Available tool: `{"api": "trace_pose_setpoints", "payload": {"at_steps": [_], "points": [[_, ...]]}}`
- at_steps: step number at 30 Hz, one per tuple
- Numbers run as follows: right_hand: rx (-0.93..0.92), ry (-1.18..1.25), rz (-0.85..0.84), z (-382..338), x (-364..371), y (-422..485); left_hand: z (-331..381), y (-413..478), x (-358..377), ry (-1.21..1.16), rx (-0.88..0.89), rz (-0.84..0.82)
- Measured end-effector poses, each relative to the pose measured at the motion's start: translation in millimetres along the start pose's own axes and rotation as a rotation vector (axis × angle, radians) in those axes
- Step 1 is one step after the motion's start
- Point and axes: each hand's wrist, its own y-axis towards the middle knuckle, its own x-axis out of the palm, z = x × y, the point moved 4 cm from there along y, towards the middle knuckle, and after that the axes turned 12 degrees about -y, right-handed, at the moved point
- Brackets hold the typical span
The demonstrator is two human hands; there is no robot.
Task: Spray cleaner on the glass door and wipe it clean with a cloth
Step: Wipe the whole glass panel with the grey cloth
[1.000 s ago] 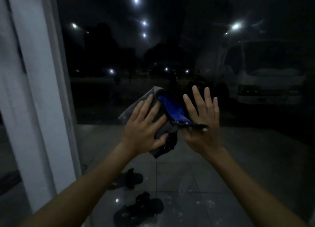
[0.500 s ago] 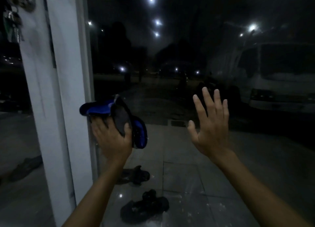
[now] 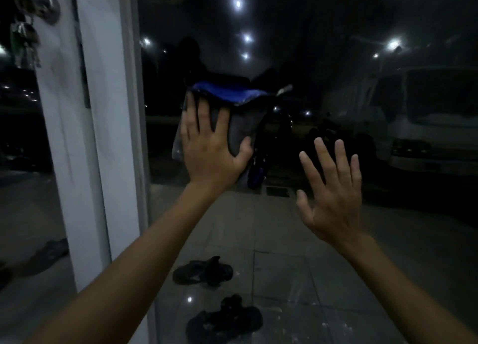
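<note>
Hanging at the far left, a bunch of keys [image 3: 24, 43] is dangling below a round metal lock [image 3: 47, 7], and a lone slipper [image 3: 49, 253] is lying on the ground beneath them. Just right of these, a white door frame [image 3: 98, 136] is running from top to bottom, bordering the glass door [image 3: 323, 72], which is showing a dark night scene dotted with bright lights [image 3: 238, 3]. The left hand [image 3: 209, 152] is reaching up and pressing a cloth [image 3: 239, 126] flat against the pane near the frame, its fingers lying straight and spread over the fabric and its thumb resting on the grey side. The cloth is bunching under the palm, grey in the middle, with a blue edge folding over the top and a dark end trailing down toward the right. Below the arms, the farther sandal [image 3: 203, 270] and the nearer sandal [image 3: 225, 323] are sitting on the shiny tiled floor [image 3: 297, 240] behind the glass. Further right, the right hand [image 3: 333, 201] is hovering released, fingers splayed and pointing up, gripping nothing; whether it is touching the pane I cannot tell. Beyond it, a pale van [image 3: 426, 126] is standing outside at the far right.
</note>
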Motion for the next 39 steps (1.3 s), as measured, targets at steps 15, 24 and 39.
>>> {"api": "trace_pose_setpoints", "payload": {"at_steps": [15,24,39], "points": [[0.066,0.02,-0.159,-9.1,-16.5,-54.8,-49.0,-198.9,-22.5,0.011,-0.151,-0.189],[0.018,0.033,-0.206,-24.9,-12.8,-72.0,-54.2,-244.6,-29.4,0.034,-0.21,-0.265],[0.024,0.141,-0.229,-92.0,-0.2,-102.6,-50.5,-207.2,-14.8,0.044,-0.104,-0.043]]}}
